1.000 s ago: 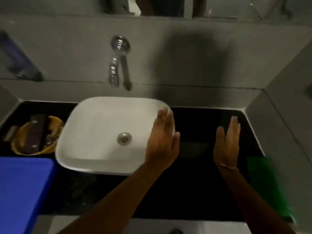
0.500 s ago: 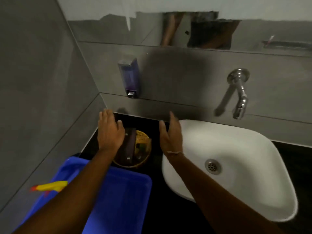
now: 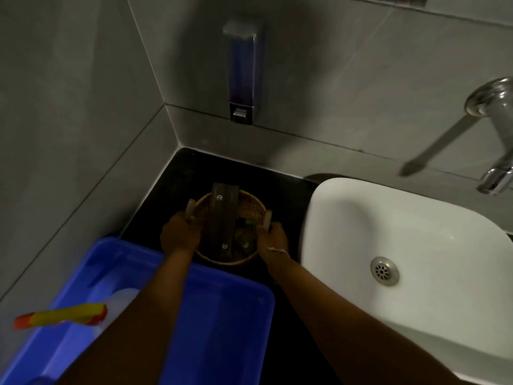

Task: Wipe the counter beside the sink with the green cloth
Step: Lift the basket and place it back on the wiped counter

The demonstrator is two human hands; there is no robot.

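Note:
A round yellow wicker basket [image 3: 251, 208] sits on the black counter [image 3: 177, 187] in the left corner, beside the white sink [image 3: 416, 232]. It holds a dark brown box [image 3: 223, 218] and small dark items. My left hand [image 3: 180, 234] grips the basket's left handle and my right hand [image 3: 273, 237] grips its right handle. The green cloth is not in view.
A blue plastic tub [image 3: 222, 315] stands at the front left, with a white bottle with a yellow and red nozzle [image 3: 63, 315] in it. A soap dispenser [image 3: 241, 70] hangs on the grey wall, and a chrome tap [image 3: 494, 134] juts over the sink.
The view swung left from the sink's right side to its left corner. Both hands came down from hovering flat and closed on the basket's two handles.

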